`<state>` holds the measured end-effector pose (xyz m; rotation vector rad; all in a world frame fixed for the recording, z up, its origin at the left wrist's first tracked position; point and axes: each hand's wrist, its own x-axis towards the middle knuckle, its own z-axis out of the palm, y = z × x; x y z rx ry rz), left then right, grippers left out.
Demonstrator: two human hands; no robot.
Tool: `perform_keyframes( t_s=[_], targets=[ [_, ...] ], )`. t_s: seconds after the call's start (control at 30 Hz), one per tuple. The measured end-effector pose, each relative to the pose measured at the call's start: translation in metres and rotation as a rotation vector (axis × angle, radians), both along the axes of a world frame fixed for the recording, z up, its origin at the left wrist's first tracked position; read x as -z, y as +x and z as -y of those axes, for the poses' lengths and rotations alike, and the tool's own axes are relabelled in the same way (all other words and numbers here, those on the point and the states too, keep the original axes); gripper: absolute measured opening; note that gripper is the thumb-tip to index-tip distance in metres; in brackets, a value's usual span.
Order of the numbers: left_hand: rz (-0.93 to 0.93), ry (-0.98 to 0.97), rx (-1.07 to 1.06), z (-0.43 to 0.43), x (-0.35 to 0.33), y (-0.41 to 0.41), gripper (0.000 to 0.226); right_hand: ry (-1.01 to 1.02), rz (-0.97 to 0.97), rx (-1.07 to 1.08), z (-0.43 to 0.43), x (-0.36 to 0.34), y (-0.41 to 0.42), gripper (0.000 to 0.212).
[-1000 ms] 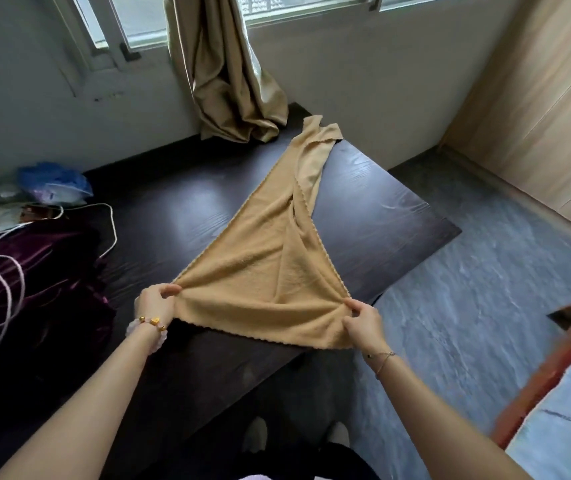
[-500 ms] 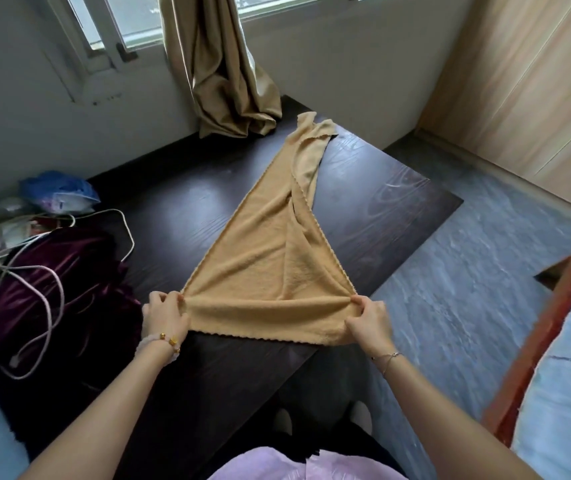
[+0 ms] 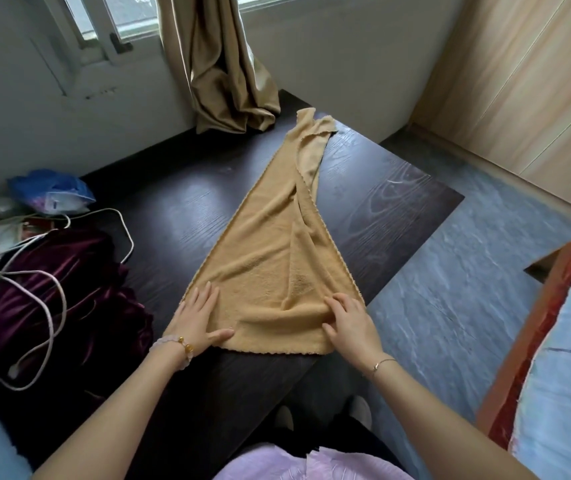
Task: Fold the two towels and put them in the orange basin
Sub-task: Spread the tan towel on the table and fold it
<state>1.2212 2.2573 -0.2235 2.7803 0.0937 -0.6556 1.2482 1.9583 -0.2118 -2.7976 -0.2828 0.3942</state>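
Note:
A tan towel (image 3: pixel 270 258) lies stretched along the dark wooden table (image 3: pixel 381 188), wide at my end and narrowing to a bunched tip near the curtain. My left hand (image 3: pixel 197 317) lies flat on the towel's near left corner with straight fingers. On the near right corner my right hand (image 3: pixel 349 320) presses down, its fingers spread and slightly bent over a low ridge of cloth. Neither hand grips the towel. No second towel and no orange basin is in view.
A dark purple velvet cloth (image 3: pixel 55 299) with white cords (image 3: pixel 48 306) covers the table's left part, and a blue plastic bag (image 3: pixel 52 192) lies behind it. A tan curtain (image 3: pixel 221 71) hangs onto the far table edge. A bed with a light blue cover (image 3: pixel 561 358) stands at right.
Both hands have let go of the towel's near corners and now lie flat on them. The towel's near end has settled onto the table.

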Motion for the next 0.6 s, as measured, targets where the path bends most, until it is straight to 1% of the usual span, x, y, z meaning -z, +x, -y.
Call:
perform_keyframes(
  t_s=[0.13,0.23,0.4,0.47,0.53,0.6],
  targets=[
    [-0.022,0.043,0.026,-0.008,-0.002,-0.017,0.104,-0.018,-0.005,-0.020,0.001,0.002,-0.015,0.058],
    [-0.029,0.065,0.025,-0.011,-0.003,-0.030,0.105,0.010,-0.022,0.011,-0.001,0.005,-0.030,0.058],
    [0.021,0.055,-0.007,-0.010,-0.002,-0.039,0.104,-0.033,0.002,0.033,-0.006,0.003,-0.033,0.057],
    [0.074,0.045,-0.038,-0.006,-0.006,-0.033,0.095,-0.010,0.080,0.073,-0.010,-0.002,-0.023,0.052],
    [0.197,0.028,-0.068,0.000,-0.011,-0.022,0.079,-0.006,0.168,0.114,-0.015,-0.007,-0.008,0.044],
    [0.295,0.000,-0.069,0.006,-0.016,-0.002,0.063,0.008,0.177,0.132,-0.021,-0.015,0.014,0.037]
  ],
)
